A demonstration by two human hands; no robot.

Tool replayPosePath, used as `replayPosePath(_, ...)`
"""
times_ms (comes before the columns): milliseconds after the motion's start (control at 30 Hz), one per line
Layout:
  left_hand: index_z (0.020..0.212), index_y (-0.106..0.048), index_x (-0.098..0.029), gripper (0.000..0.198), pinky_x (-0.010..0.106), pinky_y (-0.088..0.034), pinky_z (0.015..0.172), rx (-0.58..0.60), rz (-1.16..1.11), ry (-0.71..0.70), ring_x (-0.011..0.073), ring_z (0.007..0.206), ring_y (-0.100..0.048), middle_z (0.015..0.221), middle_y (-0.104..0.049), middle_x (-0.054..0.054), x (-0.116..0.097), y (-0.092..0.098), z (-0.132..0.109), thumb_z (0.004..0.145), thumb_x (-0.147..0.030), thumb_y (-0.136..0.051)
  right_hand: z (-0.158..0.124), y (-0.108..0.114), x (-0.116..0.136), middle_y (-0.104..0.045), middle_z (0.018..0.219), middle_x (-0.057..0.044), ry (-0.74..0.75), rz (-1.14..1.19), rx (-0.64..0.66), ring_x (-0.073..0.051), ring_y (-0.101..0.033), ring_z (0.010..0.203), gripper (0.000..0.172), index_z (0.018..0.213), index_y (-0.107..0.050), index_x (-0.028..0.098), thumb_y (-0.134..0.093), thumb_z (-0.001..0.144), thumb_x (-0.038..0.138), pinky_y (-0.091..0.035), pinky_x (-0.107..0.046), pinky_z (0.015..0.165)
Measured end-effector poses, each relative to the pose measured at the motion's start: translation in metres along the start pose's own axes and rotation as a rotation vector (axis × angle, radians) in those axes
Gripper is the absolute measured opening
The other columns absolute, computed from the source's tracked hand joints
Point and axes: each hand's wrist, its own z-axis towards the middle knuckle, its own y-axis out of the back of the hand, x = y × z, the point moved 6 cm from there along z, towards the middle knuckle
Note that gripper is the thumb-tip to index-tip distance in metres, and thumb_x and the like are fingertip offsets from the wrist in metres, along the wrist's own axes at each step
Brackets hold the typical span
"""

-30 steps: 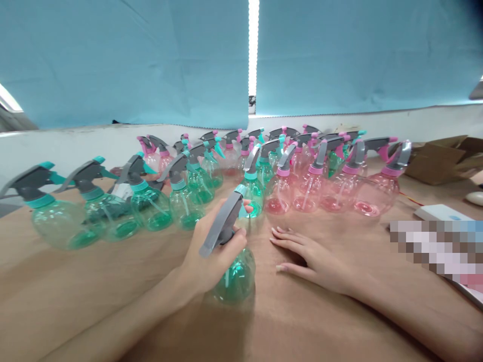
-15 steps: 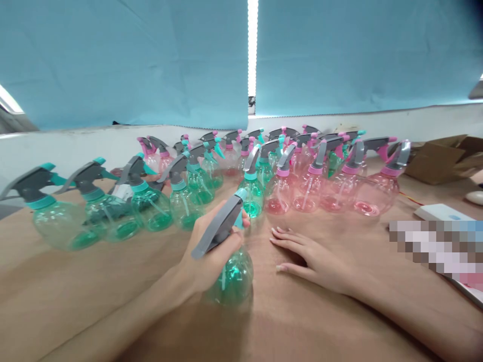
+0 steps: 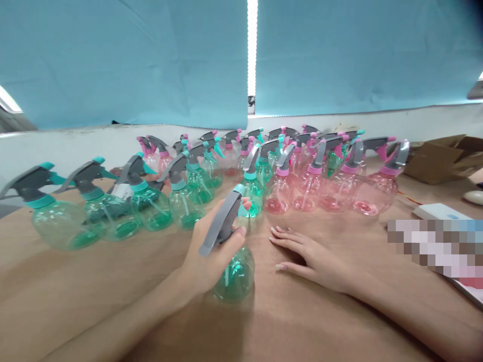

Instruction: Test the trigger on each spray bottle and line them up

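My left hand point(image 3: 211, 246) is wrapped round the neck of a green spray bottle point(image 3: 236, 276), just under its grey and turquoise spray head. The bottle is close to upright in front of me, its round clear body showing below my fingers. To the right, my right hand point(image 3: 305, 254) lies flat on the wooden table point(image 3: 287, 322), fingers stretched out and holding nothing. Beyond my left hand stands another green spray bottle point(image 3: 252, 193). A pink spray bottle point(image 3: 279, 196) is the nearest one past my right fingertips.
Several green spray bottles point(image 3: 151, 208) line the left, and several pink ones point(image 3: 373, 193) the right, with mixed colours behind. An open cardboard box point(image 3: 441, 158) sits at the far right, near a white box point(image 3: 433, 211). Blue sheets point(image 3: 124, 60) hang at the back.
The spray bottle in my left hand has shifted slightly to the right, its spray head turning a little more upright. My right hand stays where it was.
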Motion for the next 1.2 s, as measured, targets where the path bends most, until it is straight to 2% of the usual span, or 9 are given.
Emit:
replayPosePath(233, 0.116, -0.055, -0.025, 0.031, 0.028, -0.033, 0.056, 0.001, 0.005, 0.003, 0.0126, 0.055, -0.037, 0.064, -0.033, -0.007, -0.0008, -0.0012, 0.0015, 0.086, -0.022, -0.05, 0.0, 0.0002, -0.0001, -0.041, 0.151, -0.007, -0.005, 0.011, 0.0, -0.028, -0.034, 0.142, 0.067, 0.144, -0.045, 0.023, -0.051, 0.09, 0.062, -0.029, -0.049, 0.116)
replayPosePath(600, 0.115, -0.055, -0.025, 0.029, 0.028, -0.035, 0.057, 0.002, 0.007, 0.0, 0.0123, 0.055, -0.04, 0.065, -0.037, -0.007, 0.0001, -0.0005, 0.0015, 0.086, -0.023, -0.051, 0.0004, 0.0008, 0.0014, -0.041, 0.151, -0.008, -0.007, 0.017, 0.002, -0.029, -0.034, 0.141, 0.067, 0.144, -0.045, 0.023, -0.051, 0.09, 0.062, -0.029, -0.05, 0.116)
replayPosePath(867, 0.112, -0.056, -0.021, 0.029, 0.028, -0.041, 0.057, 0.004, 0.002, 0.016, 0.0133, 0.06, -0.053, 0.077, -0.056, -0.003, -0.0042, -0.0014, 0.0023, 0.084, -0.025, -0.051, -0.0008, -0.0002, -0.0008, -0.039, 0.153, -0.007, 0.008, 0.007, 0.001, -0.029, -0.034, 0.141, 0.065, 0.145, -0.044, 0.025, -0.051, 0.091, 0.06, -0.031, -0.051, 0.115)
replayPosePath(1200, 0.114, -0.057, -0.021, 0.035, 0.028, -0.041, 0.055, -0.011, 0.021, 0.017, 0.0125, 0.056, -0.049, 0.074, -0.057, -0.003, -0.0061, -0.0003, 0.0023, 0.079, -0.021, -0.051, -0.0006, -0.0002, -0.0007, -0.039, 0.152, -0.008, 0.001, 0.005, 0.007, -0.029, -0.034, 0.141, 0.066, 0.144, -0.045, 0.023, -0.051, 0.091, 0.061, -0.031, -0.052, 0.115)
